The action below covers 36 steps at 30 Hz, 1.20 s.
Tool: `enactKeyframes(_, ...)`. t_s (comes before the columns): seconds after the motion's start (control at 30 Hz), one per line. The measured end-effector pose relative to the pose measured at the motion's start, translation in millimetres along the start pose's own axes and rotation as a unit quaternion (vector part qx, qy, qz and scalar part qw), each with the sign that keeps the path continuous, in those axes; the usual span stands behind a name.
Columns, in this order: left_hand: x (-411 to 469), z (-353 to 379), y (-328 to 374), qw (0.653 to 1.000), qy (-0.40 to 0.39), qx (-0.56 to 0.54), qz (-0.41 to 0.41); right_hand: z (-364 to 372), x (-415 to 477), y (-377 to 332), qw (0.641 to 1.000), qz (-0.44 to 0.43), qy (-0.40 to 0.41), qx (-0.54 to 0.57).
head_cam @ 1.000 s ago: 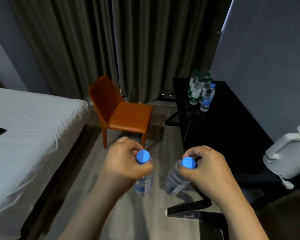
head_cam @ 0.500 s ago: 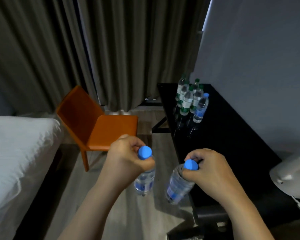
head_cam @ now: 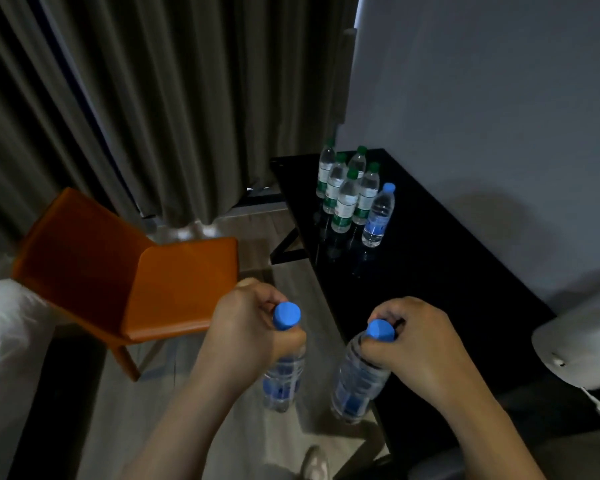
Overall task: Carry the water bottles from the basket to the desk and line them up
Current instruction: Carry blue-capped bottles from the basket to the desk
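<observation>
Close at 6 o'clock, the left hand (head_cam: 246, 327) is clenched around the neck of a clear plastic bottle with a blue cap (head_cam: 283, 382). The right hand (head_cam: 420, 344) grasps in the same way a second blue-capped clear bottle (head_cam: 355, 382). Both hang under the fists over the pale wooden floor (head_cam: 194, 410). The second one is tilted and is just beside the long edge of the glossy black desk (head_cam: 430, 271).

I judge that the carrying step is in hand: two bottles are on the way and not yet set down. The basket is not in view. Farther, at 1 o'clock, a small blue-capped bottle (head_cam: 378, 216) stands on the desk just beside a tight group of green-capped clear bottles (head_cam: 343, 199). The next move probably calls for bringing both hands forward over the desk and setting the bottles upright next to that small one, gently, because the group stands so close together that one push could knock over several.

For room, the desk edge runs from 5 o'clock up toward 12. The orange chair (head_cam: 174, 285) at 9 o'clock narrows the floor passage. A white rounded appliance (head_cam: 582, 344) with a cord sits at 3 o'clock. Between it and the standing bottles the desk top offers open surface. The grey wall (head_cam: 482, 98) closes the far side.
</observation>
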State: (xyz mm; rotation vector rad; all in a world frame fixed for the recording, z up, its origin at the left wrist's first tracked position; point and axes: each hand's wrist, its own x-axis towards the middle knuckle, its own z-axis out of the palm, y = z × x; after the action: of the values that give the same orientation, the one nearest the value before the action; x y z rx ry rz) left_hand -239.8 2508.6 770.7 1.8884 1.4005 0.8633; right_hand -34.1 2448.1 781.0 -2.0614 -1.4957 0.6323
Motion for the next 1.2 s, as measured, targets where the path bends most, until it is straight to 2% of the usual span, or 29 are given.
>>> enactKeyframes(0.13,43.9,21.3,-0.4,1.0,-0.021,-0.016,0.001,-1.7,44.4,15.1,1.0,0.009,0.002,-0.003)
enactKeyframes(0.4,153.5,67.4,14.0,0.998,-0.03,0.037,0.038,-24.5,143.6,40.4,1.0,0.0,0.016,0.019)
enactKeyframes(0.57,203.5,88.7,14.5,0.998,-0.039,0.031,0.05,-35.3,192.8,54.9,0.999,0.013,0.031,0.033)
enactKeyframes(0.73,241.8,110.0,6.6,0.996,-0.064,0.027,0.046,-36.5,225.1,65.4,0.998,0.044,0.016,0.029)
enactKeyframes(0.87,277.0,126.1,-4.1,0.99,-0.128,-0.008,0.053,-35.6,243.4,71.6,0.996,0.086,0.021,0.031)
enactKeyframes(0.93,293.7,131.2,-7.3,0.986,-0.154,0.015,0.065,-34.3,249.1,71.9,0.994,0.104,0.024,0.021)
enactKeyframes(1.2,349.1,161.0,-22.0,0.981,-0.18,0.014,0.072,-30.6,275.1,67.9,0.987,0.153,0.044,0.009)
